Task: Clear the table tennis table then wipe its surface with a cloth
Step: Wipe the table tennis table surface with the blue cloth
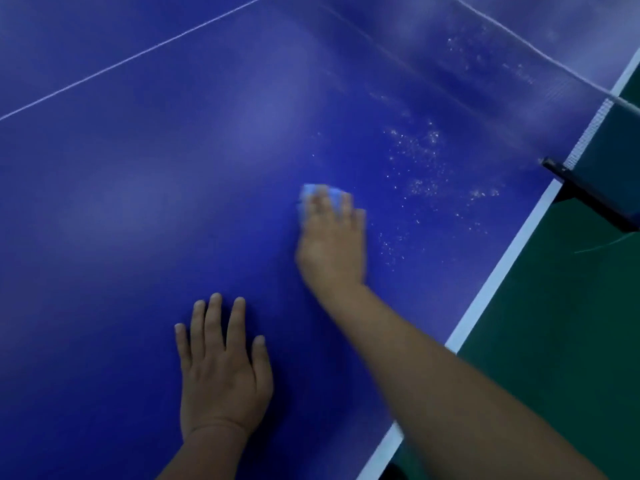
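The blue table tennis table [138, 209] fills most of the view. My right hand [332, 244] presses a small pale blue cloth [311, 192] flat against the surface with straight fingers; most of the cloth is hidden under the fingers. White specks [419, 161] lie scattered on the table just right of and beyond the cloth. Flat on the table nearer to me lies my left hand [221, 368], palm down, fingers spread and holding nothing.
The net [519, 46] runs across the top right, fixed by a black clamp [585, 195] at the table's white side edge [495, 282]. Green floor [571, 323] lies past that edge. A thin white centre line [121, 64] crosses the far left.
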Demonstrator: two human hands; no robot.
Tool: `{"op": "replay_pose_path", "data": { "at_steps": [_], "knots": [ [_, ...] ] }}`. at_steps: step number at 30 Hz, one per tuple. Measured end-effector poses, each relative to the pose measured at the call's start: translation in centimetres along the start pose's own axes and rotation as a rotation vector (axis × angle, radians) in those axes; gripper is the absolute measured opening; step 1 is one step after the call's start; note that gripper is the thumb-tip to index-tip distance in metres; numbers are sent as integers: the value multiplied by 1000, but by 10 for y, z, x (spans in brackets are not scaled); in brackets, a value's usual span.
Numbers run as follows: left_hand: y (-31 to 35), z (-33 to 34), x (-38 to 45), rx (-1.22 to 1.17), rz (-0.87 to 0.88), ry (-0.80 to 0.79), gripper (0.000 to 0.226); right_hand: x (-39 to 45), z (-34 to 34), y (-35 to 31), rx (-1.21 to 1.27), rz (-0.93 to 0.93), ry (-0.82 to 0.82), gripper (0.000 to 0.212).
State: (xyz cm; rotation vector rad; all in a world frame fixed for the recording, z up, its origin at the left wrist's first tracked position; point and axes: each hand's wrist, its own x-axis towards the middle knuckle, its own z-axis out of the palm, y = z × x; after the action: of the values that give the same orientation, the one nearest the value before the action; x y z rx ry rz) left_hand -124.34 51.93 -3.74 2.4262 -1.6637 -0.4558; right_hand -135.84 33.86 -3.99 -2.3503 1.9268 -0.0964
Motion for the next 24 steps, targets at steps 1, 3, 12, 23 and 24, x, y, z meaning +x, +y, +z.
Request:
{"op": "replay_pose_path", "data": {
  "at_steps": [1,3,12,23,24],
  "knots": [
    [0,-1,0,-2,4,0,69,-7,-7,39,-34,110,38,57],
    [1,0,1,-5,12,-6,68,-28,-23,118,-9,348,90,54],
    [4,-5,-1,5,-7,-39,70,-100,11,31,47,-230,54,59],
    [7,-4,1,5,-14,-25,68,-69,-17,183,2,14,110,46],
    [7,-4,1,7,-21,-25,68,-93,-10,169,7,-183,57,47]
  ]
}}
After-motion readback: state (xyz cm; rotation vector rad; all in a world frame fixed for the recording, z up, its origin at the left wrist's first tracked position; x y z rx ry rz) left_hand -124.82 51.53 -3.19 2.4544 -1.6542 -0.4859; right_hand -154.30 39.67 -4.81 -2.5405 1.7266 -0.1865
